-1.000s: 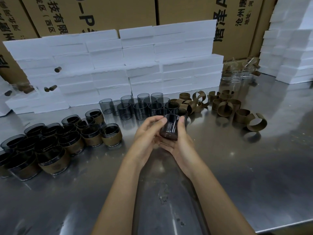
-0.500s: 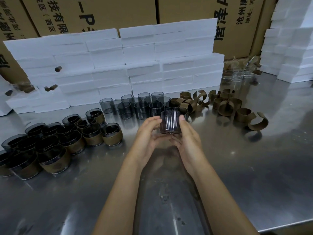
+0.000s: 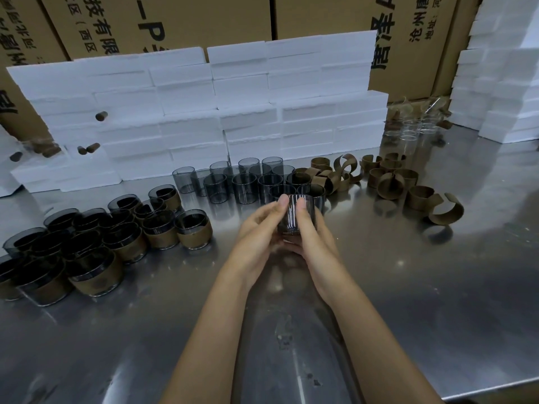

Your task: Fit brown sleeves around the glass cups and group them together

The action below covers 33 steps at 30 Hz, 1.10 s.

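A smoky grey glass cup is held upright above the steel table, at the centre of the head view. My left hand grips its left side and my right hand grips its right side, thumbs near the rim. No sleeve shows on this cup. Behind it stand several bare grey cups. To their right lie several open brown sleeves. On the left stands a group of sleeved cups.
White foam blocks are stacked in a wall along the back, with cardboard boxes behind and more foam at the right. Clear glasses stand at the far right back. The steel table's front edge runs at lower right.
The cup was tilted with its mouth toward me, then turned upright. Both hands raised it slightly and shifted their grip, thumbs now up by the rim.
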Motion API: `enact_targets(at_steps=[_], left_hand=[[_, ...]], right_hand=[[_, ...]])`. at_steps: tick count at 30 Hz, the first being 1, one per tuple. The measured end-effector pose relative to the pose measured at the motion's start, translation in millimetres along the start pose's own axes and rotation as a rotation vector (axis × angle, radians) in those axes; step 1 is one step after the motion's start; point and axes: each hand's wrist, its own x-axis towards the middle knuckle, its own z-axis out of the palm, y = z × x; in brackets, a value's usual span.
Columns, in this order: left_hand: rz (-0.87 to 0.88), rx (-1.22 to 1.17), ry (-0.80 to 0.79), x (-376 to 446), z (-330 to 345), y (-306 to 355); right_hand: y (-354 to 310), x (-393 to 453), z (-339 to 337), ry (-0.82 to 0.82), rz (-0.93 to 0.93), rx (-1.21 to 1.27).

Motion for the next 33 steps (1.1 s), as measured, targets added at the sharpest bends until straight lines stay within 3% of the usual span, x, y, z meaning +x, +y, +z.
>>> enact_targets(at_steps=[3,9,15,19,21,27,33], left_hand=[[0.081,0.054,0.16,4.1,-6.1,-2.0],[0.1,0.119,0.192,6.2,-14.0,-2.2],[-0.002,-0.014,0.05,1.2,-1.5,2.3],[-0.05,-0.018,-0.122,-2.3,5.3,-0.7],[-0.047,0.015,-0.13,-1.4,5.1,-2.1],[0.066,0.154,0.155,5.6,-0.2,-7.2],[0.103,0.199,0.242,6.5,-3.9,-6.7]], right_hand=[[-0.7,2.3,-3.9,0.059,0.027,0.083],[-0.7,1.2,-6.0,0.115,-0.023,0.068],[-4.5,-0.4,-4.0,0.058,0.043,-0.018],[-3.1,0.9,-6.7,-0.014,0.038,0.008],[-2.1,0.7,-6.0,0.005,0.037,-0.003],[0.1,-0.6,-2.8,0.071,0.016,-0.074],[3.4,6.9,-6.5,0.098,0.043,0.012]])
